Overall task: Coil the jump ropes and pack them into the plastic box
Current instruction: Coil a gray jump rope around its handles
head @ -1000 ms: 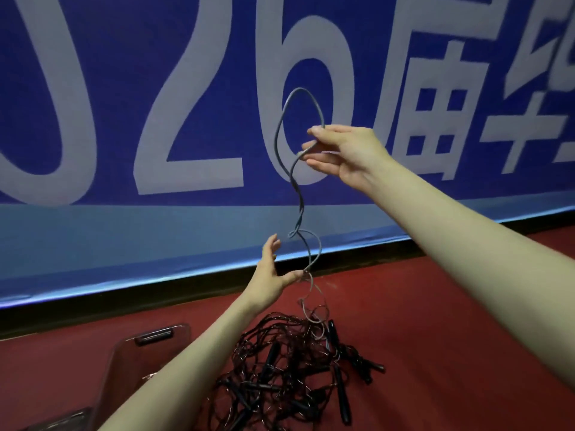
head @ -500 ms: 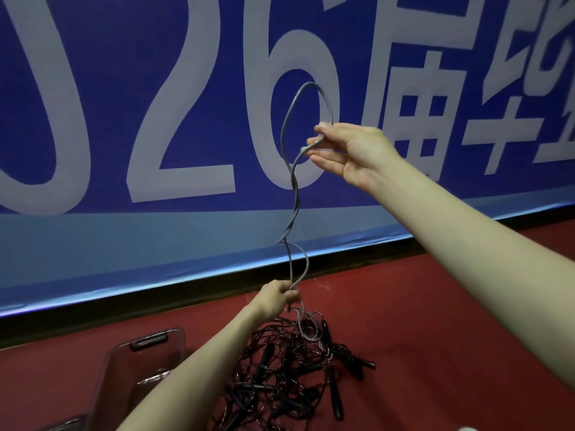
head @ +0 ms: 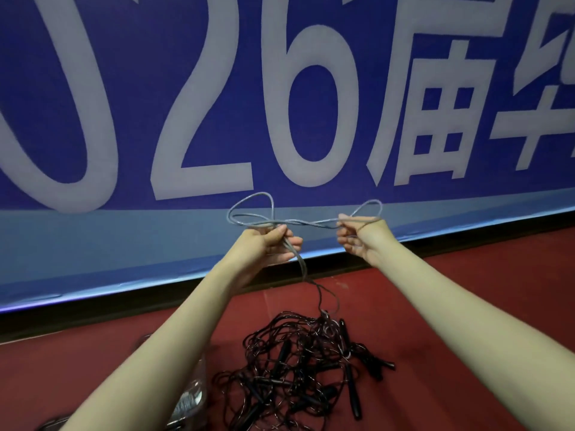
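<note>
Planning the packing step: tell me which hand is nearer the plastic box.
Left. The left hand grips the grey rope up and right of the box; the right hand holds the rope's other loop farther right.

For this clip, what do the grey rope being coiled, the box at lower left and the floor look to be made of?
Grey rope: probably smooth plastic-coated cord, since it has a slight sheen and holds springy loops between the left hand and right hand.
Box: clear glossy plastic; the floor shows through its wall.
Floor: matte red surface, possibly rubber or painted; the material is not certain.
</note>
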Demonstrator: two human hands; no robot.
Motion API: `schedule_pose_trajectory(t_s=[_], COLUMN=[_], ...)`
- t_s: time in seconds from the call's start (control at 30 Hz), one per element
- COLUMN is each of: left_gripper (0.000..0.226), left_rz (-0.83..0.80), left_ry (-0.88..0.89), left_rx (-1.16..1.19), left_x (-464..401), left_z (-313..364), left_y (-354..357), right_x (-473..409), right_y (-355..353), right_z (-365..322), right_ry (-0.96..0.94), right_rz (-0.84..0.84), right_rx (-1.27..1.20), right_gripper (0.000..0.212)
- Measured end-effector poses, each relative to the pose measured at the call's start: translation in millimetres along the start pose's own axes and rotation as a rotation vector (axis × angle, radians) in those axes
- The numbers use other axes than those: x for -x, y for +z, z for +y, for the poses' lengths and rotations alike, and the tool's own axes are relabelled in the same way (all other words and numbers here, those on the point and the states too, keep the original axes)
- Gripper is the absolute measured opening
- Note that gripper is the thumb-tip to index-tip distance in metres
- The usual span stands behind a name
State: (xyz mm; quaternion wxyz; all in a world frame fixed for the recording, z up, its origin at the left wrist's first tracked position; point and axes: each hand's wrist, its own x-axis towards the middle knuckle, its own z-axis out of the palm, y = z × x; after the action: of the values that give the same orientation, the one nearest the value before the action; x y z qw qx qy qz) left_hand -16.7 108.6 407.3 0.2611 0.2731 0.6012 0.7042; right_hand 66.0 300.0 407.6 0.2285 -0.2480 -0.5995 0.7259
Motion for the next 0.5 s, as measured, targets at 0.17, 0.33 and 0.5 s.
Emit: schedule_pose_trajectory(t_s=[0.17, 0.33, 0.5], left_gripper=[0.023, 0.026, 0.025], left_rz=[0.048, 0.09, 0.114], left_ry=[0.06, 0.128, 0.138], left_rx=[0.168, 0.495, 0.612], left_x=[7, 1, 1], left_z=[33, 51, 50], left_y=[5, 10, 20], right_x=[-8, -1, 4], right_y=[-5, -1, 4], right_z=[38, 72, 97], right_ry=[0.06, -0.052, -0.137], right_rz=[-0.041, -0.333, -0.418], right_rx=[0.136, 0.234, 0.459], right_gripper=[0.025, 0.027, 0.037])
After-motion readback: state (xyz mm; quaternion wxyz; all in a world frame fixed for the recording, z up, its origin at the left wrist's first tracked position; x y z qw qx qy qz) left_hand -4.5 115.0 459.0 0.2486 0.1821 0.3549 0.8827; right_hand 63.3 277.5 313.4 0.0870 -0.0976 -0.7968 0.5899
